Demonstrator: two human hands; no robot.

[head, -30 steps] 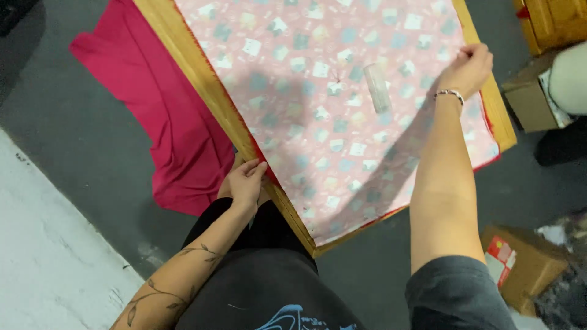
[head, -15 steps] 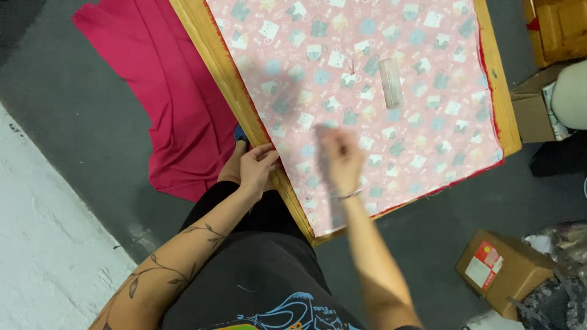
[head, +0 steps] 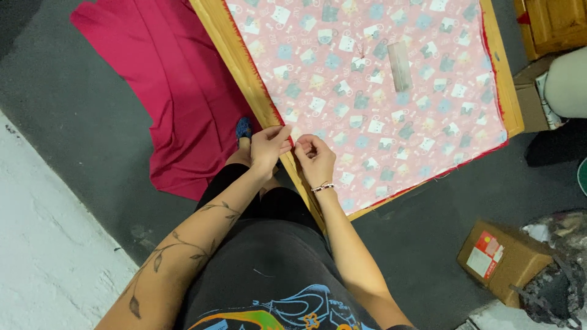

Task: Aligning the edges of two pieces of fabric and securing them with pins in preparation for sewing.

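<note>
The pink cloth (head: 379,91), printed with small blue, white and yellow patches, lies spread flat over a wooden table (head: 235,58), covering most of its top. A red layer shows as a thin line along its near and right edges, so it looks to be two fabrics laid one on the other. Both hands meet at the near left edge of the cloth. The left hand (head: 269,146) has its fingers drawn together in a pinch on the edge, and the right hand (head: 316,157) (a thin bracelet on its wrist) is curled close beside it, fingertips pressed on the same hem; whether its fingers close fully on the cloth cannot be told.

The cloth looks light, thin and limp. It would likely fold and drape at once if lifted, with no stiffness to hold a shape, and the two layers could slide against each other. The edge is the sensible place to hold it, pinched between thumb and fingers through both layers, as a flat palm would only push wrinkles into it. It seems neither fragile nor slippery.

A small pale bar (head: 400,58) lies on the cloth further out. More red fabric (head: 165,91) lies heaped on the dark floor (head: 67,91) left of the table, and a cardboard box (head: 504,260) stands at the lower right.
</note>
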